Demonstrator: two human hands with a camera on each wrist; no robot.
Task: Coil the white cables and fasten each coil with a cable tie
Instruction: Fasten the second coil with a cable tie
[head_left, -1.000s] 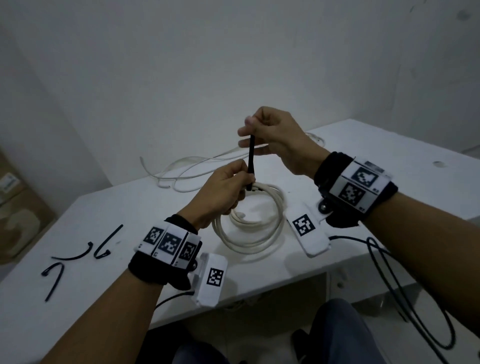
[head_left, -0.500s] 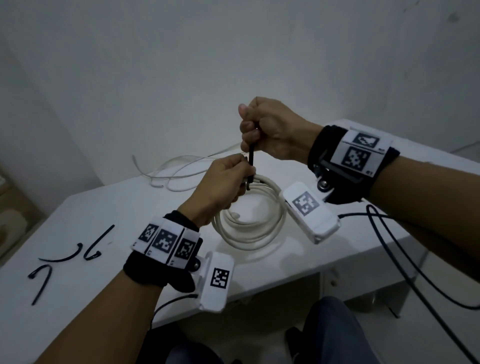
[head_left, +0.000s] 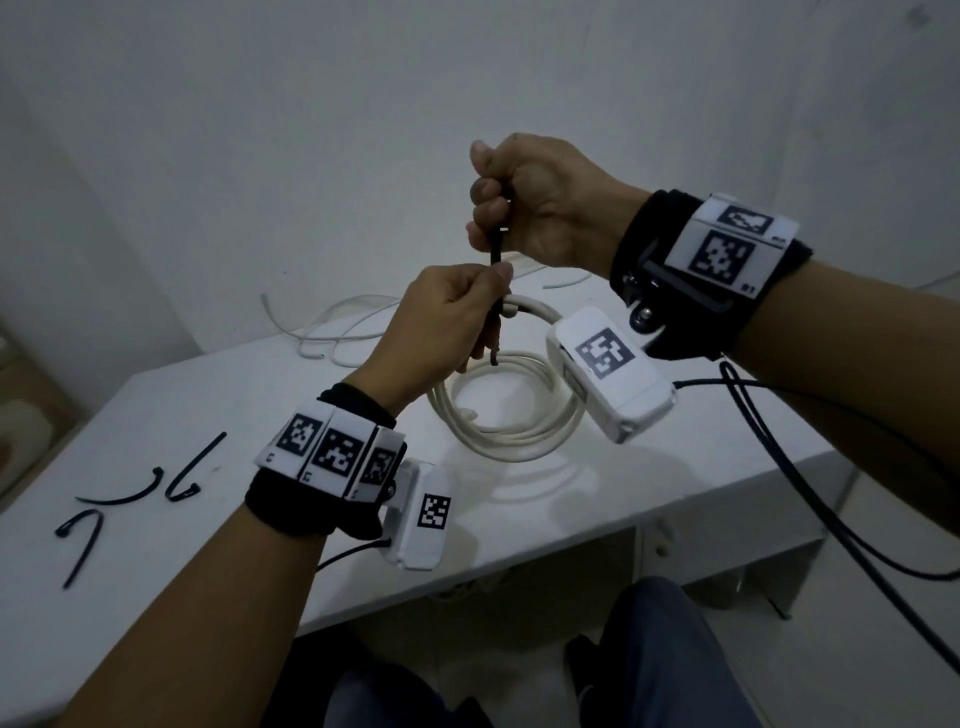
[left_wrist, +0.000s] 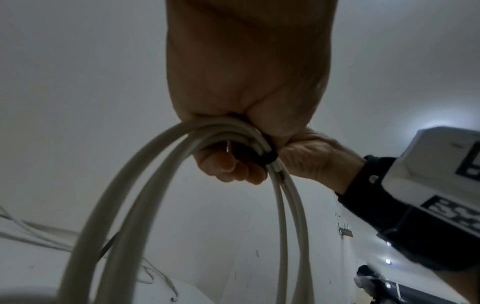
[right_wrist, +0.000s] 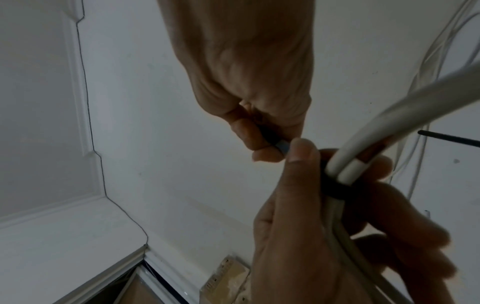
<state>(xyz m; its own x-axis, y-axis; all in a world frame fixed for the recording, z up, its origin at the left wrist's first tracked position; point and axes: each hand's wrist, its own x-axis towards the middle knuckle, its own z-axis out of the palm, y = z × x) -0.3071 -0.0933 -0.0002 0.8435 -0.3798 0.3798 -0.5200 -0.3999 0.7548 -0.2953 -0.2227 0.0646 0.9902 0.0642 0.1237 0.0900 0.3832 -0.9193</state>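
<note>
**Inspector A:** Head view. The left hand (head_left: 441, 322) holds the coiled white cable (head_left: 511, 421) up above the white table (head_left: 156, 415), fingers curled round the top of the coil. The right hand (head_left: 540, 200) sits just above it, fingers closed round the upright tail of a black cable tie (head_left: 496, 249).

**Inspector B:** Elsewhere on the table?

**Inspector A:** Loose white cables (head_left: 332, 332) lie at the far edge near the wall. Spare black ties (head_left: 130, 499) lie at the left, well apart from the coil.

**Inspector B:** Left wrist view?

**Inspector A:** The left hand (left_wrist: 246, 82) clamps the cable strands (left_wrist: 155, 185) together at the top of the loop. The tie (left_wrist: 269, 158) is wrapped as a black band round them, touching the fingers (left_wrist: 231, 166).

**Inspector B:** Right wrist view?

**Inspector A:** The right hand (right_wrist: 246, 72) pinches the tie's tail (right_wrist: 267, 133) between fingers and thumb. The left hand (right_wrist: 337, 226) grips the bundle (right_wrist: 345, 164), and the black band (right_wrist: 335, 187) circles the strands beside its thumb.
</note>
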